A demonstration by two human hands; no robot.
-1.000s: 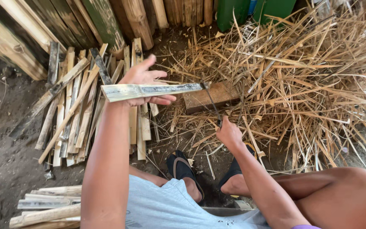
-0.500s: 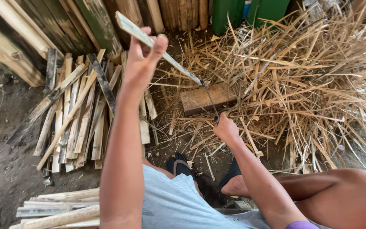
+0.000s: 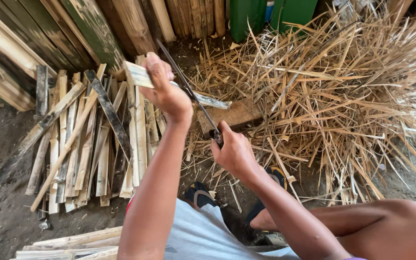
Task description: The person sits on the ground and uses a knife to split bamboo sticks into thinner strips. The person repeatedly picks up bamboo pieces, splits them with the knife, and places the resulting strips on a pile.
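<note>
My left hand (image 3: 163, 89) grips a flat pale bamboo slat (image 3: 138, 75), held out over the ground with its far end resting on a wooden block (image 3: 237, 115). My right hand (image 3: 232, 150) is closed on the handle of a long dark knife (image 3: 186, 89). The blade slants up and to the left, crossing the slat just beside my left hand. Both forearms reach forward from my lap.
A pile of cut bamboo slats (image 3: 80, 139) lies on the dirt at left. A big heap of thin bamboo shavings (image 3: 343, 96) fills the right. Planks (image 3: 97, 33) and green containers (image 3: 270, 14) stand behind. More slats (image 3: 68, 243) lie near my left knee, sandals (image 3: 198, 195) below.
My left hand has swung the slat from level, up, then down onto the block. My right hand rose from the ground and now holds the knife against the slat.
</note>
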